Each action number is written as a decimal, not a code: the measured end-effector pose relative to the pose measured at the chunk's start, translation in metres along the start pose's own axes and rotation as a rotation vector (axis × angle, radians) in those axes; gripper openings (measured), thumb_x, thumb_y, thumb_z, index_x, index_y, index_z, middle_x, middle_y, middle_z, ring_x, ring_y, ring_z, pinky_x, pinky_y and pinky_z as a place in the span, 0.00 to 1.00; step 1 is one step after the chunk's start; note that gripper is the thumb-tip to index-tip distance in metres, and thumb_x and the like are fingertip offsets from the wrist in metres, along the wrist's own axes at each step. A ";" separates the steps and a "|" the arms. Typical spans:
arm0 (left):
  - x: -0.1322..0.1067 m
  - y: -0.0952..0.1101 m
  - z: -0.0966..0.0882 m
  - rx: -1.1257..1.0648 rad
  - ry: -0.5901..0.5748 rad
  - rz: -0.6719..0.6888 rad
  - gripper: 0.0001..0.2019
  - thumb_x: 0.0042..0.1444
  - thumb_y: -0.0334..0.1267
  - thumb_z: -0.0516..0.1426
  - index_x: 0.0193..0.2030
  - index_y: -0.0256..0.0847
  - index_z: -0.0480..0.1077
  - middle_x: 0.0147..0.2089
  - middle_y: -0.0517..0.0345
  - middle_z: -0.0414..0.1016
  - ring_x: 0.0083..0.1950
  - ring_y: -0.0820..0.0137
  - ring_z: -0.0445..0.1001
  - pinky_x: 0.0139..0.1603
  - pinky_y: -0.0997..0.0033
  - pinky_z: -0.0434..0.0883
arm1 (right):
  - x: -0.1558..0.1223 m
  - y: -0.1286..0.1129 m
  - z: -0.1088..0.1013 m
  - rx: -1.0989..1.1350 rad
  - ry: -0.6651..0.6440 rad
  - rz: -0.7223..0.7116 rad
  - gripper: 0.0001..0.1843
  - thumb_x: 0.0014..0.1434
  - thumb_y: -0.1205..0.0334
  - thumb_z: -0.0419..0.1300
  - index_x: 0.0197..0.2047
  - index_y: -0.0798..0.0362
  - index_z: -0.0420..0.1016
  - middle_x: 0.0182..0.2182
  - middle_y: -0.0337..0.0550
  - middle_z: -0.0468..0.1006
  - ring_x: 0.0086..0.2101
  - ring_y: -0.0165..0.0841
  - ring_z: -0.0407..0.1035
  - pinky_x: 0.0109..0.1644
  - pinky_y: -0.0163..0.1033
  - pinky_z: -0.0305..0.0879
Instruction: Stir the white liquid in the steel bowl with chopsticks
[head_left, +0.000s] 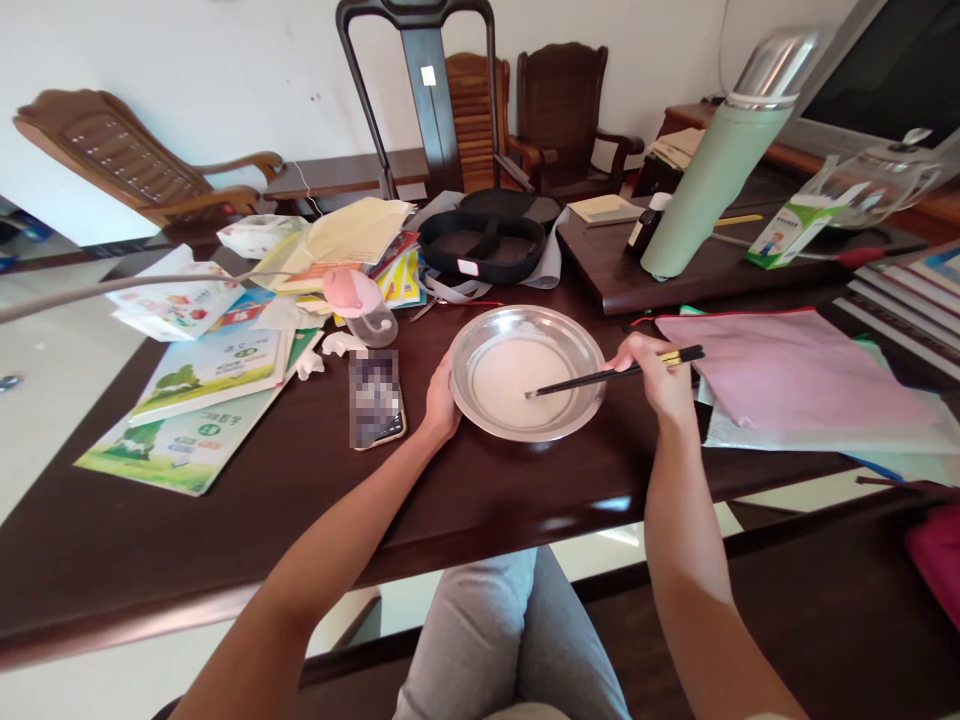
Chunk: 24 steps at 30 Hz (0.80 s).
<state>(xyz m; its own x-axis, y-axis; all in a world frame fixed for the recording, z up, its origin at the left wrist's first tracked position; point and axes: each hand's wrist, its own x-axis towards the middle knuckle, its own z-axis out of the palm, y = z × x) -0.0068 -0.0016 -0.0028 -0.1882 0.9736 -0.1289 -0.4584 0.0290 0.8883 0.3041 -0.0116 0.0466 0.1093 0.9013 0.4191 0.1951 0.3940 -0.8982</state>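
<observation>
A shallow steel bowl (480,345) sits on the dark wooden table (315,490) and holds a white liquid. My left hand (441,402) curls against the bowl's left rim and steadies it. My right hand (658,378) is closed on a pair of black chopsticks (600,376), whose tips dip into the white liquid near the bowl's middle.
A phone (376,397) lies just left of the bowl. Picture books (202,390), papers and a pink-capped bottle (361,304) crowd the left. A black lunch box (481,245) stands behind the bowl. A green thermos (720,170), a pink folder (787,375) and stacked books (907,290) fill the right.
</observation>
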 end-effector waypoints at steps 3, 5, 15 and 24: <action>0.000 0.001 0.001 0.006 0.000 0.004 0.17 0.63 0.51 0.66 0.51 0.44 0.87 0.61 0.51 0.91 0.77 0.48 0.78 0.82 0.50 0.70 | -0.001 -0.002 0.006 -0.045 -0.163 0.004 0.35 0.63 0.21 0.70 0.25 0.43 0.84 0.29 0.43 0.87 0.34 0.45 0.85 0.45 0.51 0.80; -0.001 0.001 0.002 0.009 0.000 0.010 0.17 0.62 0.51 0.67 0.51 0.45 0.86 0.61 0.50 0.91 0.77 0.47 0.78 0.82 0.49 0.70 | 0.001 0.000 0.008 -0.084 -0.161 -0.015 0.34 0.63 0.20 0.69 0.28 0.43 0.85 0.32 0.44 0.90 0.37 0.45 0.86 0.48 0.52 0.81; -0.002 0.002 0.001 0.016 -0.012 0.018 0.18 0.60 0.53 0.67 0.51 0.45 0.86 0.62 0.50 0.90 0.79 0.46 0.76 0.83 0.46 0.69 | -0.001 0.000 0.001 -0.007 -0.090 -0.014 0.35 0.65 0.24 0.70 0.23 0.44 0.81 0.26 0.42 0.85 0.31 0.44 0.85 0.43 0.50 0.80; -0.001 0.001 0.001 0.009 -0.005 0.021 0.17 0.59 0.52 0.67 0.48 0.44 0.86 0.62 0.49 0.90 0.77 0.46 0.78 0.82 0.47 0.70 | 0.003 0.003 -0.002 -0.031 0.086 -0.021 0.36 0.63 0.20 0.69 0.23 0.43 0.79 0.23 0.41 0.83 0.31 0.45 0.83 0.47 0.53 0.79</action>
<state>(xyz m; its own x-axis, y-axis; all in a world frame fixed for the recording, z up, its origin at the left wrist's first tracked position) -0.0065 -0.0021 -0.0014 -0.1936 0.9751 -0.1084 -0.4467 0.0108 0.8946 0.3064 -0.0083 0.0452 0.1882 0.8735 0.4489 0.2280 0.4057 -0.8851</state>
